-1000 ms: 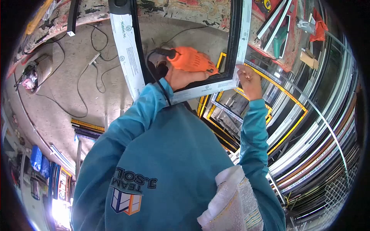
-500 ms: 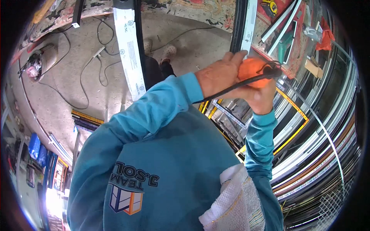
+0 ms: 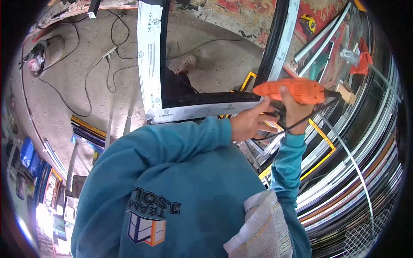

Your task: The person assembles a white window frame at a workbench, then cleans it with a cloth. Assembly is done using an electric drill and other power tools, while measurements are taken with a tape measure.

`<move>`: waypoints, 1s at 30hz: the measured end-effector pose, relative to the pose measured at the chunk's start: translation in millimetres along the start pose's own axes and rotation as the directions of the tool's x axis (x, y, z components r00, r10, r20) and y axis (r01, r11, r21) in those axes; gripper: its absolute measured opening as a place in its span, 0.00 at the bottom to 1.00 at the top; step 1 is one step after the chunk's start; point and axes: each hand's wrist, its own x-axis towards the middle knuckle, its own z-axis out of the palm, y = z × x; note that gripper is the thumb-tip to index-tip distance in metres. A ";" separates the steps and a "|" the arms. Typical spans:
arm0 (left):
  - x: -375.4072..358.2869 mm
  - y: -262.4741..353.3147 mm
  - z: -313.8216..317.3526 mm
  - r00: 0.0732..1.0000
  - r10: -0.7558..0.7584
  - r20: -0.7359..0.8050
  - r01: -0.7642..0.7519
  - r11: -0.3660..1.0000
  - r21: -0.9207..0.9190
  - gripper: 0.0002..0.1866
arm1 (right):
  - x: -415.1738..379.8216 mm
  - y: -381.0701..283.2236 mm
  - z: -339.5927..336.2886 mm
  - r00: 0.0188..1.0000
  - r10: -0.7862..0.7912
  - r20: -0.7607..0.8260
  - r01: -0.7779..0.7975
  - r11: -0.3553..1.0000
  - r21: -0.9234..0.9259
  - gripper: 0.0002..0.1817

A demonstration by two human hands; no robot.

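An orange power tool (image 3: 292, 90) lies across my right hand (image 3: 296, 107), which is wrapped round its body from below. The tool's front end is over the lower right corner of a black frame (image 3: 193, 99) covered with white printed film. A black cord hangs from the tool's rear and crosses below it. Just under the tool's front end and beside the frame's lower bar is my left hand (image 3: 254, 123), its fingers apart and apparently empty. Whether its fingertips touch the frame or tool is unclear.
A yellow tape measure (image 3: 308, 24) and loose white strips (image 3: 325, 32) lie on a patterned surface at upper right. Long profiles (image 3: 344, 189) are stacked at right. Cables (image 3: 88, 86) and a bundle of dark profiles (image 3: 88, 131) are on the floor at left.
My left hand has moved down and away from the orange tool, and its fingers have spread. The tool now points left. The frame's lower bar has come into view.
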 end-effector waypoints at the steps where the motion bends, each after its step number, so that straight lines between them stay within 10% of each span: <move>1: 8.8 -0.6 2.4 0.998 0.053 0.038 -0.052 0.998 -0.022 0.54 | 1.1 2.5 -1.6 0.999 0.018 -0.034 -0.017 0.999 0.036 0.22; 17: 65.5 -17.9 0.9 0.868 0.461 -0.185 -0.436 0.886 0.159 0.44 | 20.3 24.6 -21.3 0.986 0.168 -0.014 -0.167 0.986 0.007 0.24; 30: 74.5 -21.3 -2.9 0.862 0.437 -0.257 -0.464 0.884 -0.052 0.43 | 32.9 34.7 -15.9 0.984 0.178 0.021 -0.177 0.983 -0.048 0.25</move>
